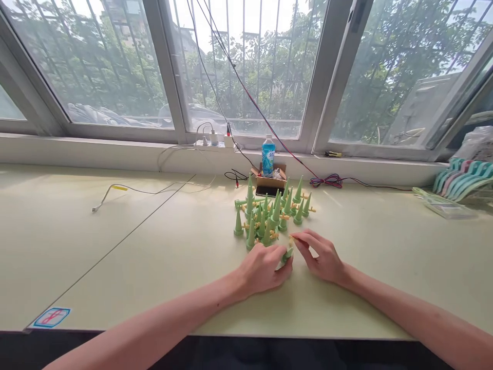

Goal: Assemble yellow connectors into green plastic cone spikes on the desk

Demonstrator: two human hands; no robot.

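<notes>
We look down at a pale desk, where two bare hands meet nearer its front edge than its back one, somewhat right of the seam that runs across the top. The left hand is curled narrow and holds a green piece between thumb and fingers. The right hand pinches a small yellow piece at its fingertips, thumb and forefinger nearly closed.

What matters most, we judge, is how these two pieces lie to each other. The yellow piece sits just beyond the green piece, toward the desk's back edge and a touch to the right, so the right fingertips come at it from the right while the left hand keeps the green piece on the near side. We see the green piece tilted, its visible end pointing away and rightward; the fingers hide the rest, so we cannot follow its whole long axis. Nor can we tell whether the two pieces touch or merely overlap in our view.

Beyond both hands, toward the back edge, we find a cluster of green cones, most upright with tips up, yellow bits among them. The left hand is nearer to it, its knuckles just beside the closest cones.
</notes>
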